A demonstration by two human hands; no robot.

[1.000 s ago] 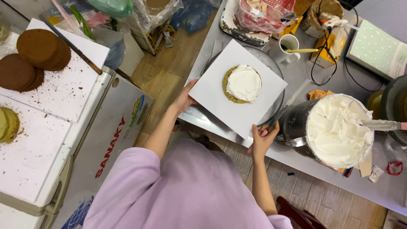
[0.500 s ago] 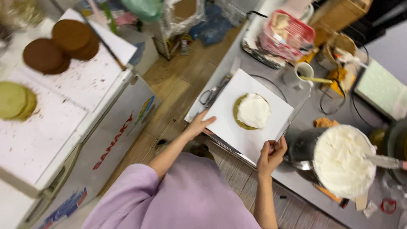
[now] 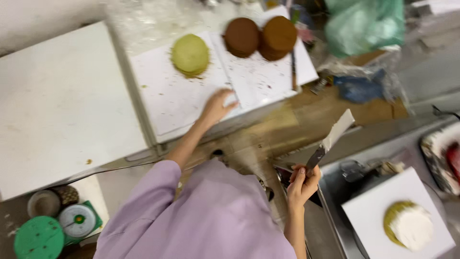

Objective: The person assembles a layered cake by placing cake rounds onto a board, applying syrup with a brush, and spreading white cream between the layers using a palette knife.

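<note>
My left hand [image 3: 216, 108] reaches out with spread fingers over a white paper sheet [image 3: 177, 100] on the white chest top, short of a green sponge cake layer [image 3: 190, 54]. Two brown cake layers [image 3: 261, 36] lie further along the paper. My right hand [image 3: 303, 183] grips the dark handle of a cream-smeared palette knife [image 3: 335, 135], blade pointing up and away. At the lower right a white square board [image 3: 378, 216] carries a green cake layer topped with white cream [image 3: 408, 225].
A long knife [image 3: 293, 72] lies on the paper by the brown layers. Plastic bags [image 3: 364, 24] and a blue bundle [image 3: 359, 88] sit beyond. Green lids and small tins [image 3: 52, 223] stand at lower left. A metal counter [image 3: 335, 201] runs along the right.
My view has swung left from the counter to the chest. My left hand left the white board and now reaches over the paper. My right hand now holds the palette knife.
</note>
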